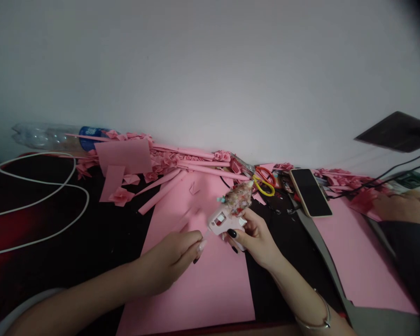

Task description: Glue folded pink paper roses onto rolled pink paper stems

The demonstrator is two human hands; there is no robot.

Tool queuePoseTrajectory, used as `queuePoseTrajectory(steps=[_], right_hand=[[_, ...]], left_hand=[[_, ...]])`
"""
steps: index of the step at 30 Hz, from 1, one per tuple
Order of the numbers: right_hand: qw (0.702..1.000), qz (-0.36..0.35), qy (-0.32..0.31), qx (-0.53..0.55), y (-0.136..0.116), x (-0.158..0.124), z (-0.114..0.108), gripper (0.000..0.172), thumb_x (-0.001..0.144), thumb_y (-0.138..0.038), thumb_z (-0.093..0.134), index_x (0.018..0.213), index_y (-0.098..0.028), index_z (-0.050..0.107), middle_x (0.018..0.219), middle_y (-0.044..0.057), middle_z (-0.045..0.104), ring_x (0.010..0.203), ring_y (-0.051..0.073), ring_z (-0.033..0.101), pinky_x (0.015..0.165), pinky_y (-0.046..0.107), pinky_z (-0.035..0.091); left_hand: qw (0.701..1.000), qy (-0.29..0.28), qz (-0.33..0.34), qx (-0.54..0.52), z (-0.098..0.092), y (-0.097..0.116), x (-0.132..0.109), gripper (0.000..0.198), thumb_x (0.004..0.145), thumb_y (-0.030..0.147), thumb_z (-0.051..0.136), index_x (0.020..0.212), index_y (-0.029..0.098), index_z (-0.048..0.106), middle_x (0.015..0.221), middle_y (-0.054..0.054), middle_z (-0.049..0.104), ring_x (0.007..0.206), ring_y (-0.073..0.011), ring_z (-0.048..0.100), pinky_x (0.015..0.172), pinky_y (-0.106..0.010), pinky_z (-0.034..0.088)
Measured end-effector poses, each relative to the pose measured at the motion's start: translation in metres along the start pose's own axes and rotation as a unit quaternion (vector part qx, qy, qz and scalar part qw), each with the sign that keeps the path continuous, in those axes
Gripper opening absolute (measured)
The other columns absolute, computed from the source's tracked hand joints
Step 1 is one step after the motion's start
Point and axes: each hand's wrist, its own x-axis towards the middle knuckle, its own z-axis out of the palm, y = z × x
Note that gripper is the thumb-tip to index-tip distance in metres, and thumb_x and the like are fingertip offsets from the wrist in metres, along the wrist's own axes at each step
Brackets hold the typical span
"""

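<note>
The person's right hand (257, 239) is raised with the wrist turned inward, fingers wrapped closed around the grip of a pink plastic hot glue gun (226, 223). The gun sits just above the pink sheet, with a crusted, mottled lump of residue at its upper end and a small red-and-white window on its side; nothing on it can be read. A thin metal bangle (322, 313) circles that wrist, and the nails are glossy black.

The person's left hand (171, 261) reaches in from the lower left, palm turned down, and its curled fingertips (200, 245) stop just beside the gun's lower end. They are loosely drawn together; whether they pinch something small, I cannot tell.

Under both hands lies a flat pink paper sheet (199, 284). Beyond the grip are rolled pink paper tubes (161, 191), folded pink paper flowers (121, 196), and red-handled scissors (265, 176) beside a yellow loop (264, 185). Right of the gun lies a black-screened smartphone (310, 192). Far left, a clear plastic bottle (52, 137) lies on its side, its blue label unreadable. Another person's hand (399, 207), with a dark sleeve, rests at the right.
</note>
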Motion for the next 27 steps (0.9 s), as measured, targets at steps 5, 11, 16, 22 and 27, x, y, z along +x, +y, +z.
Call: queuePoseTrajectory(steps=[5,11,16,22,27], right_hand=[[1.0,0.002,0.003,-0.004,0.0004,-0.0004,0.0,0.027,0.078,-0.04,0.068,0.089,-0.02,0.054,0.065,-0.002,0.057,0.043,0.008,0.043,0.041,0.022,0.034],[1.0,-0.002,-0.005,0.013,0.0002,-0.0012,-0.0002,0.026,0.078,-0.039,0.069,0.089,-0.021,0.054,0.065,-0.002,0.057,0.043,0.008,0.043,0.042,0.022,0.035],[1.0,0.007,0.001,0.012,-0.0007,-0.0008,0.0003,0.026,0.078,-0.038,0.069,0.089,-0.021,0.054,0.064,-0.002,0.058,0.042,0.008,0.043,0.041,0.022,0.034],[0.999,0.005,-0.012,0.036,0.0012,0.0,0.0009,0.021,0.08,-0.032,0.068,0.087,-0.02,0.052,0.067,-0.001,0.06,0.042,0.007,0.044,0.041,0.02,0.034],[0.999,0.003,-0.011,0.037,0.0037,0.0011,-0.0003,0.025,0.08,-0.033,0.068,0.092,-0.018,0.053,0.066,0.0,0.061,0.043,0.007,0.045,0.04,0.019,0.034]], left_hand=[[1.0,0.001,0.0,0.003,0.0014,-0.0026,-0.0005,0.031,0.096,0.032,0.026,0.067,0.022,0.034,0.056,0.006,0.035,0.049,-0.0115,0.033,0.05,-0.026,0.026],[1.0,0.0,-0.001,-0.006,0.0013,-0.0002,-0.0012,0.031,0.095,0.032,0.026,0.067,0.022,0.034,0.057,0.006,0.035,0.05,-0.0118,0.033,0.05,-0.027,0.026],[1.0,-0.001,-0.003,0.0,0.0007,-0.0002,-0.0012,0.031,0.096,0.031,0.026,0.067,0.022,0.033,0.057,0.006,0.034,0.05,-0.0119,0.033,0.051,-0.027,0.026],[1.0,0.001,-0.001,0.002,0.002,-0.0016,-0.0009,0.032,0.096,0.031,0.025,0.067,0.022,0.033,0.057,0.006,0.034,0.051,-0.0117,0.033,0.051,-0.026,0.026],[1.0,0.002,-0.001,0.01,0.0015,-0.0006,0.0001,0.031,0.096,0.03,0.025,0.067,0.021,0.033,0.058,0.006,0.035,0.051,-0.0113,0.033,0.051,-0.026,0.025]])
